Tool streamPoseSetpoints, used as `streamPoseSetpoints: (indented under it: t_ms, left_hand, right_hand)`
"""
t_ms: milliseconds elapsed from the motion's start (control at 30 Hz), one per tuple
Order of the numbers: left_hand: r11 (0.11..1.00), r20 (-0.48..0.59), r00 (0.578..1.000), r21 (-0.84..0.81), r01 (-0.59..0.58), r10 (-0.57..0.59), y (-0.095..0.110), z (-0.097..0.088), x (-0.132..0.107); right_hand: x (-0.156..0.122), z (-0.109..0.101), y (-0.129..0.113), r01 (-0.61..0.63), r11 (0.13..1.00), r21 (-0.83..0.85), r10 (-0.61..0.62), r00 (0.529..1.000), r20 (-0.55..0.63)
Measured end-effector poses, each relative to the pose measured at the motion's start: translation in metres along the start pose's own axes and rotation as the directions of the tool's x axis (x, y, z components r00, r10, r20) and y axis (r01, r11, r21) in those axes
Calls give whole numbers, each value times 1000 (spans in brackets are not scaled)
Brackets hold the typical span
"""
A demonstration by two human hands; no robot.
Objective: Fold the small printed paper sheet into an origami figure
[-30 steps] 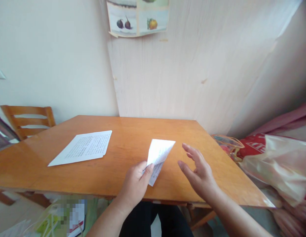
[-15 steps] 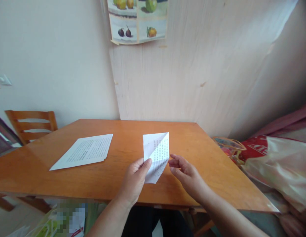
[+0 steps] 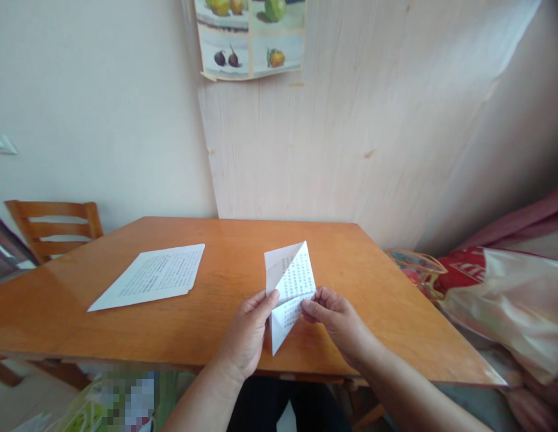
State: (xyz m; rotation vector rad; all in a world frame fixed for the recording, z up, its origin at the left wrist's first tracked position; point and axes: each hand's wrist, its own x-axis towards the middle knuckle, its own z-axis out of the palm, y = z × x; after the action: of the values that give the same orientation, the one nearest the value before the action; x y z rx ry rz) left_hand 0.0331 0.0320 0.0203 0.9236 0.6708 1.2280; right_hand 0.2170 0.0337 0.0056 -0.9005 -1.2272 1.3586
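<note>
A folded sheet of printed paper [image 3: 297, 275] is held up above the front middle of the table. It has a diagonal fold across its upper part and a crease across the middle, with a pointed lower end. My left hand [image 3: 251, 327] is closed on its left edge, thumb on the near face. On the right edge, at the crease, my right hand [image 3: 335, 318] pinches the paper between thumb and fingers. The fingers behind the sheet are partly hidden.
A stack of printed sheets [image 3: 155, 277] lies on the left of the wooden table [image 3: 234, 264]. Beyond the table's left end stands a wooden chair [image 3: 56, 228]. Bags [image 3: 508, 306] are piled along its right side. A fruit picture [image 3: 252, 45] hangs on the wall.
My right hand has moved left and closed on the paper's right edge. The sheet has turned slightly, and its lower part now shows as a pointed, printed flap.
</note>
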Motion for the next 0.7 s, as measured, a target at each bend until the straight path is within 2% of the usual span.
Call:
streamPoseSetpoints:
  t_ms: [200,400,700]
  left_hand:
    - [997,35,999,-72,-14,16,5,4,0]
    - [999,35,999,-48,-10,11,7,5,0]
    - [998,6,999,-56,-32,32,4,1,3]
  right_hand:
    - [0,3,-5,-25,1000,1,25,999,-22]
    - [-1,4,-9,-40,998,-44,38,998,-45]
    - [1,2,-4,-30,999,-12,30,999,-26]
